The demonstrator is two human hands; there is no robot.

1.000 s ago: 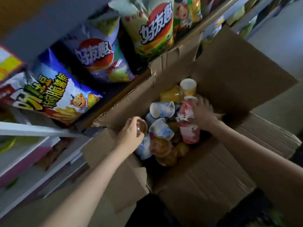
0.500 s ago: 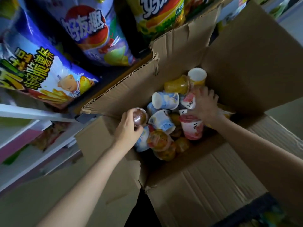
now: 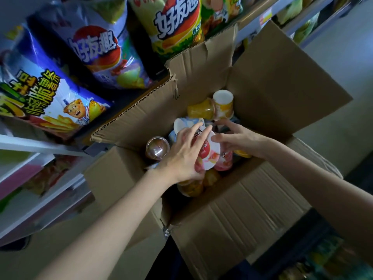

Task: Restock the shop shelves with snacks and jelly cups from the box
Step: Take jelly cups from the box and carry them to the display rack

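An open cardboard box (image 3: 272,93) holds several jelly cups, among them a yellow cup (image 3: 223,106) at the far side and orange ones (image 3: 191,187) near me. My left hand (image 3: 181,158) is over the box, with a clear brown jelly cup (image 3: 157,148) tucked against its thumb side. Its fingers are spread across a pink-lidded jelly cup (image 3: 209,153). My right hand (image 3: 238,138) pinches the right edge of that same pink cup, thumb on the lid. A blue-and-white cup (image 3: 181,124) lies just beyond my left fingers.
Large snack bags fill the shelf to the left: a blue fries bag (image 3: 46,93), a purple bag (image 3: 101,49) and a green bag (image 3: 177,27). White lower shelves (image 3: 30,144) sit at the left. The box flaps (image 3: 242,215) stand open around the cups.
My right hand lifted the pink-lidded cup out of the pile and brought it toward my left hand. My left hand, still with the brown cup, moved right and spread its fingers over the pink one.
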